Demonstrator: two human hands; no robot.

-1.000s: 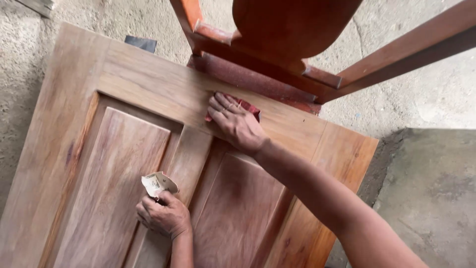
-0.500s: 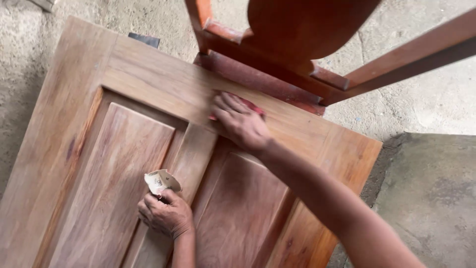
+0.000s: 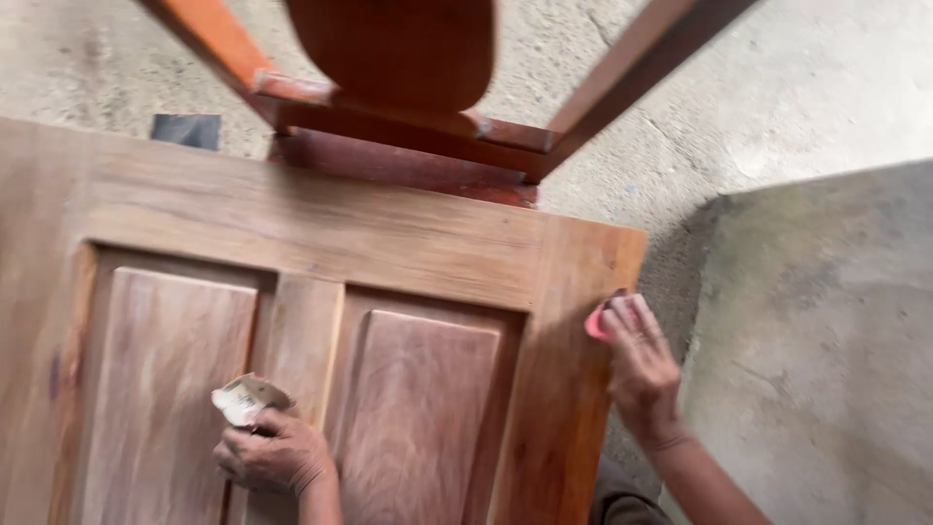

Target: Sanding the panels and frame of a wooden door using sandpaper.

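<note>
— Far left? 
— Bare concrete floor up top, a small dark patch lying on it just beyond the far edge of the wooden door. Door lying flat, reddish-brown, filling most of the lower left.

— On the door itself? 
— Two recessed panels side by side, left panel paler and streaked, right panel darker, with an upright stile between them.

— Left hand? 
— Left hand resting on that stile near the bottom edge of view, fingers curled shut around a crumpled piece of pale sandpaper. Paper sticking out above the knuckles, just over the left panel's inner edge.

— Above the middle? 
— Reddish wooden frame close to the camera, blurred: two slanting legs, a cross rail, a rounded dark board between them. Hard to tell whether touching the door's far edge or only standing behind it.

— Further right? 
— Right hand at the door's right edge, fingers pressed flat and bent over a small red-pink pad. Pad mostly hidden under the fingers, lying against the corner of the door's outer stile. Forearm running down to the lower right.

— Far right? 
— Grey concrete slab, darker than the floor, well apart from the door.
</note>
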